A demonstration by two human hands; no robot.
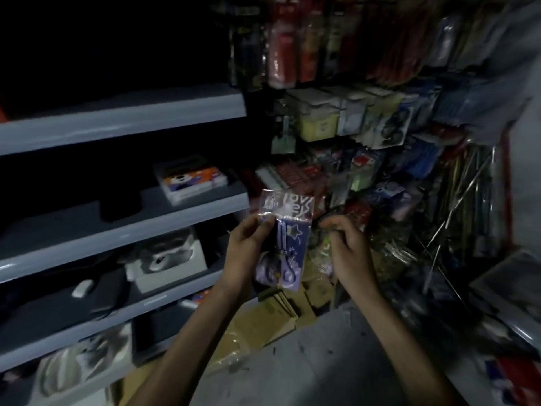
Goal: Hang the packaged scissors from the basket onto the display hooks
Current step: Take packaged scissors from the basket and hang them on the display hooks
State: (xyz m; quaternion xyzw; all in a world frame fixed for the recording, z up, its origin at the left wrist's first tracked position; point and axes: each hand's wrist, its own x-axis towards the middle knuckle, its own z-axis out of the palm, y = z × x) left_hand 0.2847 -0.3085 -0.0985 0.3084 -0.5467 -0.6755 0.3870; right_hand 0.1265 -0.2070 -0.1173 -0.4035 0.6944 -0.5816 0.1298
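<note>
A purple packaged pair of scissors [288,230] in clear plastic is held upright at the centre of the head view. My left hand [248,247] pinches the pack near its upper left, thumb and fingers curled round its edge. To the right of the pack my right hand [348,244] hovers with loosely curled fingers and holds nothing that I can make out. Behind the hands hang rows of packaged goods on the display hooks [366,171]. The basket is not visible.
Grey shelves [123,227] with boxes and small items run along the left. Flattened cardboard boxes [281,306] lie on the floor below the hands. Metal rods [456,206] lean at the right. The scene is dim and blurred.
</note>
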